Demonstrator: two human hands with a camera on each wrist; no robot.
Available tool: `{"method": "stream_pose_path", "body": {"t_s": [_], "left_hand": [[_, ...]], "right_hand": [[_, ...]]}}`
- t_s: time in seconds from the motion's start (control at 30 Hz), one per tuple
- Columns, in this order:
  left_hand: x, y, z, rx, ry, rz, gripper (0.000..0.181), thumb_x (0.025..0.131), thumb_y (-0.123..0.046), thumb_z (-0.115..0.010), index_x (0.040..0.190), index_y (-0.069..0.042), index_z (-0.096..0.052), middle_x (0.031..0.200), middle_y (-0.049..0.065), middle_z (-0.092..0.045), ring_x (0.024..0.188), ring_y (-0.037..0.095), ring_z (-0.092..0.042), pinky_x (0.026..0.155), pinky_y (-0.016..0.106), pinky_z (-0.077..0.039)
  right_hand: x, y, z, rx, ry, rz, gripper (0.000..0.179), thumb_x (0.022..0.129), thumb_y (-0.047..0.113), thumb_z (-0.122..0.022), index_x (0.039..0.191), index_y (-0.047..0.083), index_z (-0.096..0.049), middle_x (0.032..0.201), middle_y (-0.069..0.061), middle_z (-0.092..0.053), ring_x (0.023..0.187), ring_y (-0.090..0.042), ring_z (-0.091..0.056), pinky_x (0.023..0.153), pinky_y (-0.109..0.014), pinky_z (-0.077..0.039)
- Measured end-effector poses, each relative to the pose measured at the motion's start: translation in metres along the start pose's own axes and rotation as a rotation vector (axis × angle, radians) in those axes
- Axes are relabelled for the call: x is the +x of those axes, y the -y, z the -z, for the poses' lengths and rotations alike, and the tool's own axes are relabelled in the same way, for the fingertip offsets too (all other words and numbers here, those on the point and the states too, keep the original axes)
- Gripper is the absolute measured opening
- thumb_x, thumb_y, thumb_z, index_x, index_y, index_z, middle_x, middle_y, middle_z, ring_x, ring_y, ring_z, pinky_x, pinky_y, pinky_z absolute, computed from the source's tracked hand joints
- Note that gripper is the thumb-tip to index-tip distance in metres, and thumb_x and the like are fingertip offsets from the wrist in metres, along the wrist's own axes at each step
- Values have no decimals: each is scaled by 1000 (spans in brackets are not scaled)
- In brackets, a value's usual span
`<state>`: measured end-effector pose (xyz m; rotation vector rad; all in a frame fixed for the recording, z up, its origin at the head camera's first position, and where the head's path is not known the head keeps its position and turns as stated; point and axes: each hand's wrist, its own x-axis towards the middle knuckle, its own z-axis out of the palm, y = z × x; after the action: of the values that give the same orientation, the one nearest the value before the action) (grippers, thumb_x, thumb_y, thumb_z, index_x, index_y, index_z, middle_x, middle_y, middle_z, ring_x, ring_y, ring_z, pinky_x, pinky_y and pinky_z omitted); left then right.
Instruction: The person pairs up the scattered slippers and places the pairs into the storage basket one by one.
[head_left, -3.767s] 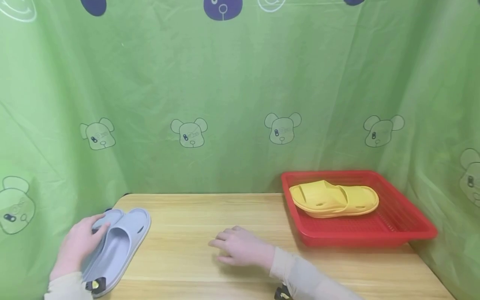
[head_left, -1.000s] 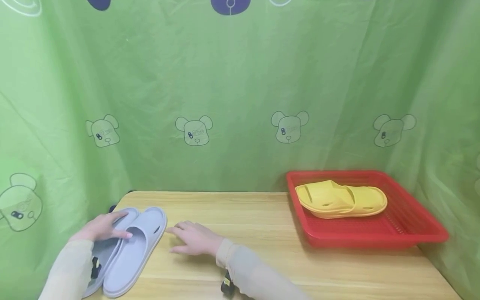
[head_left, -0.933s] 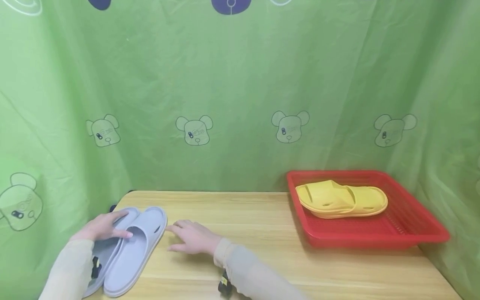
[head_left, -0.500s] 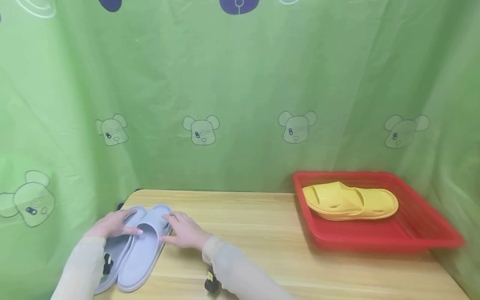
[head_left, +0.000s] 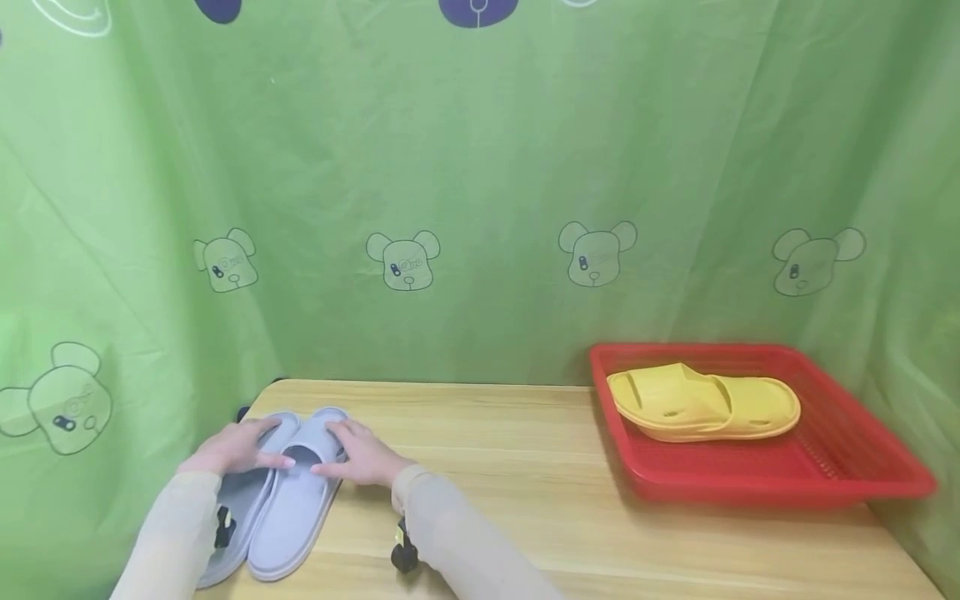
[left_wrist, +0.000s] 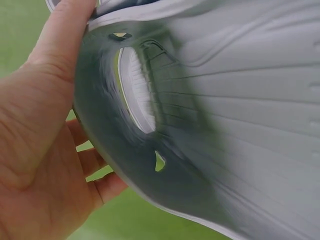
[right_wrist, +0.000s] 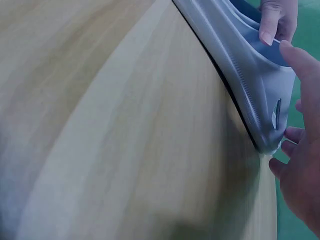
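Note:
Two pale blue-grey slippers stand side by side on the table's left part, toes toward the curtain. My left hand point(head_left: 234, 447) grips the strap of the left slipper point(head_left: 234, 508). In the left wrist view its fingers point(left_wrist: 107, 186) go round the strap's outside, and its thumb reaches across toward the other shoe. The right slipper point(head_left: 288, 525) has my right hand point(head_left: 363, 454) at its outer side. In the right wrist view that thumb tip meets the strap's edge, while the other fingertips point(right_wrist: 295, 134) lie close by the toe.
A red plastic basket point(head_left: 750, 487) stands at the table's right, with a pair of yellow slippers point(head_left: 690, 404) lying in it. The wooden table point(head_left: 510, 467) is bordered by a green bear-print curtain point(head_left: 480, 150) at the back and both sides.
My right hand has come left from the middle of the table to the right slipper. The left hand has moved over the straps, and the slippers have shifted slightly right. The head view has turned a little.

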<state>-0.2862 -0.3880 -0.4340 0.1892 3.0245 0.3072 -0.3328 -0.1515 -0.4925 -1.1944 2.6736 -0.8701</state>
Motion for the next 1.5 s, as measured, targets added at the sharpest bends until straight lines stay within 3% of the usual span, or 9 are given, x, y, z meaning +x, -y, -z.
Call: {"method": "stream_pose_path", "body": {"t_s": [0.3,0.7,0.87,1.03,1.5], "left_hand": [[3,-3,-4,-73,30,-87,98,73,-54,-78,142,6,-42,139,35,-47,125,56,-46,100,68,-39],[-2,-7,9,-120,106,-98,95,71,-42,-83,141,6,-42,139,37,-45,125,58,-44,101,68,-38],[1,-5,6,-34,17,-155,92,66,-47,-84,136,4,-51,133,32,-54,120,57,-47,99,70,-38],[1,-4,3,2,-71,-151,93,62,-53,-85,133,0,-56,128,28,-60,111,50,-51,91,67,-44],[-6,-3,13,48,-174,-116,99,56,-65,-81,133,-7,-58,127,29,-60,110,47,-51,81,66,-49]], "right_hand": [[3,3,2,6,-49,-79,80,90,60,-55,151,12,-34,156,-4,-38,143,-26,-38,118,-41,-34],[2,6,3,7,-88,-121,76,89,64,-54,148,18,-39,153,1,-43,136,-25,-45,113,-44,-38],[1,9,5,3,-96,-131,79,87,65,-56,149,19,-38,153,1,-44,136,-24,-45,113,-44,-37],[-1,12,8,5,-104,-123,82,86,64,-58,150,18,-36,153,0,-44,137,-24,-44,114,-44,-36],[-1,13,14,-22,-181,-63,80,86,64,-60,150,23,-36,154,1,-42,135,-25,-45,112,-45,-36]]}}
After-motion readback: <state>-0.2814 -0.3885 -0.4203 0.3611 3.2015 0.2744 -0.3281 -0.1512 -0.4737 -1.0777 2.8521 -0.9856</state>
